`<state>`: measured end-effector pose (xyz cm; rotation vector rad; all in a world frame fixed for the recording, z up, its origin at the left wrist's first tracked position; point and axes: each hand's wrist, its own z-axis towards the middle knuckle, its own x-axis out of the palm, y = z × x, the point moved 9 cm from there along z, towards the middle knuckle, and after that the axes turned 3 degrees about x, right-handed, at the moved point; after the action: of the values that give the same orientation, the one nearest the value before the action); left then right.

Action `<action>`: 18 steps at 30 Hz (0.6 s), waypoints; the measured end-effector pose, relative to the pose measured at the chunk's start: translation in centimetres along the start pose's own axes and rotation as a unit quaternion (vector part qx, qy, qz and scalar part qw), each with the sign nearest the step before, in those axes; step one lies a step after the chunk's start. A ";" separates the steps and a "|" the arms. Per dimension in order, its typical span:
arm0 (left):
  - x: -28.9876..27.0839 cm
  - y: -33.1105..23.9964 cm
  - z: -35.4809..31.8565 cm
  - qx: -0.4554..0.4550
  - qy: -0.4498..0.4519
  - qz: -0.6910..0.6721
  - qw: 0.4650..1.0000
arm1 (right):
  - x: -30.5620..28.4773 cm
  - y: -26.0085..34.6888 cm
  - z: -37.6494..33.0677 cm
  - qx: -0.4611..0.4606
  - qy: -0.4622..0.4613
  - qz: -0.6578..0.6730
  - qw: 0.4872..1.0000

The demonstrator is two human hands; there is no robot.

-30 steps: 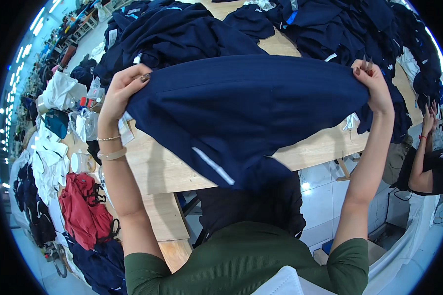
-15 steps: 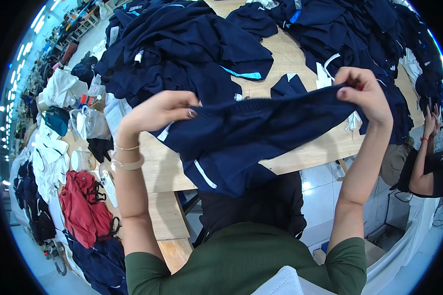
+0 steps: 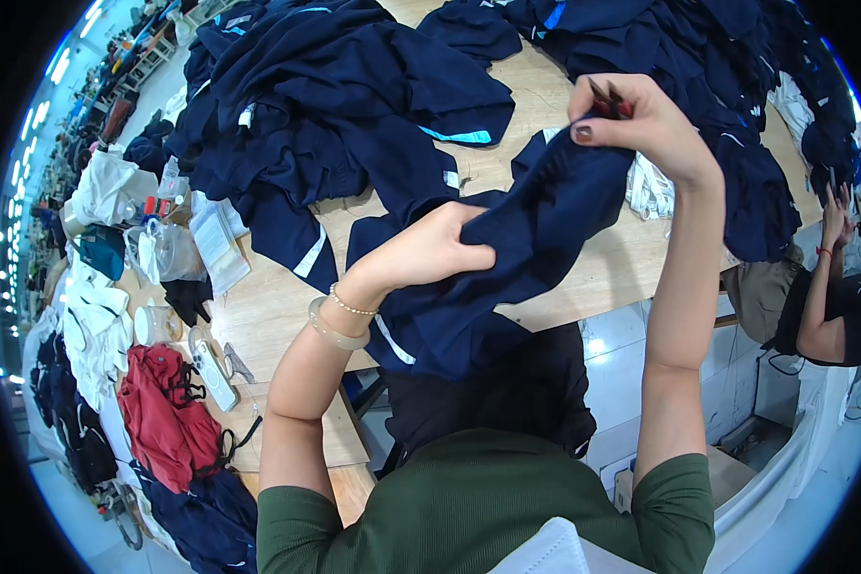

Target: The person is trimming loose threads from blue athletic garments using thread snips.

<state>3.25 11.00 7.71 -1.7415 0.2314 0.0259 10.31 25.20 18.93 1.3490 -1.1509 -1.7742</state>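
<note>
A navy blue garment [image 3: 536, 234] with a gathered, ribbed-looking edge is stretched between my two hands over the front of the table. My left hand [image 3: 435, 247] is closed on its edge near the middle, fingers partly hidden by cloth. Higher and farther to the right, my right hand [image 3: 655, 129] pinches the raised end between thumb and fingers. Tucked in that same hand is a small pair of thread snips [image 3: 612, 100], red with dark pointed tips. The garment's lower part hangs toward my lap and shows a white strip.
Piles of navy garments [image 3: 335, 96] cover the table's far side. White strips [image 3: 650, 188] lie right of my work. At left are a phone [image 3: 214, 376], a red bag [image 3: 165, 411] and plastic bags [image 3: 167, 251]. A co-worker's hands [image 3: 835, 222] show at far right.
My left hand has moved right and lower along the garment's edge. My right hand has risen and shifted left, tilting the cloth. The snips' tips now show.
</note>
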 end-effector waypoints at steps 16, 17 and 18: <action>0.4 3.0 -3.0 0.063 -0.233 -0.369 0.898 | 5.2 -10.3 -5.9 0.106 -0.259 0.045 0.959; 0.7 3.1 -2.8 0.072 -0.225 -0.380 0.894 | 5.5 -9.4 -6.9 0.114 -0.244 0.078 0.960; 0.9 3.3 -2.8 0.080 -0.220 -0.390 0.890 | 6.0 -8.7 -7.6 0.122 -0.227 0.113 0.959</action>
<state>3.25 7.57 4.84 -1.5086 -0.7870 -0.1795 16.16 21.68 7.80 0.9047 -1.7458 -1.8668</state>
